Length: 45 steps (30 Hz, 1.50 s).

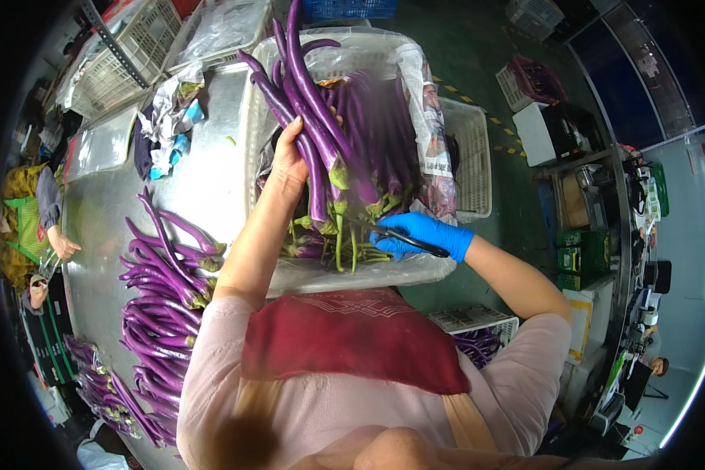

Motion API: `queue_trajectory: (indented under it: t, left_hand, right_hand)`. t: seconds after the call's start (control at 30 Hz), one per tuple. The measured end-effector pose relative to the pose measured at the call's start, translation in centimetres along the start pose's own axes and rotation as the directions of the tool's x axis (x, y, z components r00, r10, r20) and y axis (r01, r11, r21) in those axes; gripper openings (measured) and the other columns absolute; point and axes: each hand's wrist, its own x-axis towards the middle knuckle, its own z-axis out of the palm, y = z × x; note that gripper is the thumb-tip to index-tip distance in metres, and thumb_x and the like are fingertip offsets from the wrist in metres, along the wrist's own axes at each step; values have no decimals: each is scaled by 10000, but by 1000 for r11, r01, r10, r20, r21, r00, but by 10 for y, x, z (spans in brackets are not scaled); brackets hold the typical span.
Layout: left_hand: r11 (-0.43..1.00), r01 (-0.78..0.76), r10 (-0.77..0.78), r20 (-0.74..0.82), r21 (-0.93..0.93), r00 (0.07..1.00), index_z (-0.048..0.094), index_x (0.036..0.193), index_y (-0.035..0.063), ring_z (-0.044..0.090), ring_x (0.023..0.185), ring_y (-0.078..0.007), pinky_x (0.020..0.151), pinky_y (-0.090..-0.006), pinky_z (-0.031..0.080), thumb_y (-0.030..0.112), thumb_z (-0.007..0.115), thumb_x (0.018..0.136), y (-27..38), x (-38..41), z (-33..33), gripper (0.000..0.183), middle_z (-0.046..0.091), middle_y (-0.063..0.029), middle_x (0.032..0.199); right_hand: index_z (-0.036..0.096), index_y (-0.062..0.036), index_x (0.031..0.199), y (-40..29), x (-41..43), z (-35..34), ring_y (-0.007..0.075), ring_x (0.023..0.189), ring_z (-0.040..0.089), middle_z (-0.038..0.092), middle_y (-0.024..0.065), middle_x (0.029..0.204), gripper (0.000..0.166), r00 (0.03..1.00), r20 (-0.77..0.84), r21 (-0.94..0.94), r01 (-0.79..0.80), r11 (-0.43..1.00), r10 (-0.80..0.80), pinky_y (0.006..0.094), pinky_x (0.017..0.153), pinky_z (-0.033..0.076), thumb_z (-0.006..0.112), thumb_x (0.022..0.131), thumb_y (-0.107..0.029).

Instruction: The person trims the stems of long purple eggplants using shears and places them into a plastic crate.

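Observation:
Several long purple eggplants [305, 111] are gripped in my bare left hand [292, 150], their green stem ends pointing towards me. My right hand [420, 235], in a blue glove, holds black-handled scissors [411, 239]. The scissor blades reach in beside the long green stems [339, 235] of the held eggplants; whether they touch a stem I cannot tell. Beneath both hands stands a plastic crate [361, 276] lined with clear film and printed newspaper [426, 129]. More eggplants [382, 135] lie side by side inside it, partly blurred.
Piled eggplants [161, 317] lie on the metal table [100, 235] at left, with crumpled paper and plastic [167, 126] farther back. Another person's hand [63, 244] is at its far edge. Crates [467, 158] stand right of mine, and one [476, 320] holds eggplants near my right elbow.

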Motion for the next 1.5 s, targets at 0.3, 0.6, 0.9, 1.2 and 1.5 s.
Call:
queue_trajectory:
  t: [0.3,0.6,0.9,1.2,1.5]
  left_hand:
    - [984,-40,57,-96,174,994,464,1195,-84,565,1050,-379,973,-469,435,178,676,754,19,-5,-7,555,572,-257,1114]
    - [993,71,-53,178,-93,983,379,1312,21,545,1023,-257,832,-366,473,229,711,744,23,-17,8,689,533,-107,1105]
    - [994,30,8,336,-109,942,337,1340,37,560,1006,-223,799,-327,454,226,711,774,2,-17,34,704,544,-80,1084]
    - [999,41,-35,194,-24,980,413,1279,-18,557,1053,-383,892,-512,490,175,683,730,16,-6,-8,641,547,-239,1135]
    - [999,-9,1,175,47,985,453,1235,-45,554,1053,-406,944,-491,456,189,694,720,20,7,1,615,566,-249,1124]
  right_hand:
    - [615,-32,985,18,-8,-13,97,727,632,659,50,820,216,897,73,-862,276,425,-435,228,586,506,552,907,-223]
    - [596,-56,1066,-37,-39,-19,278,868,645,660,128,934,433,955,80,-983,123,138,-287,368,736,492,662,804,-394]
    - [598,29,991,-47,4,-27,163,880,635,662,101,966,294,974,221,-746,142,651,41,279,686,491,570,896,-248]
    - [643,-40,853,-35,3,-17,190,627,616,618,133,696,305,970,78,-955,139,262,-230,328,595,467,641,834,-345]
    - [613,-11,1019,-1,6,-41,84,721,607,670,43,855,310,983,109,-605,183,775,-147,202,628,490,447,942,-262]
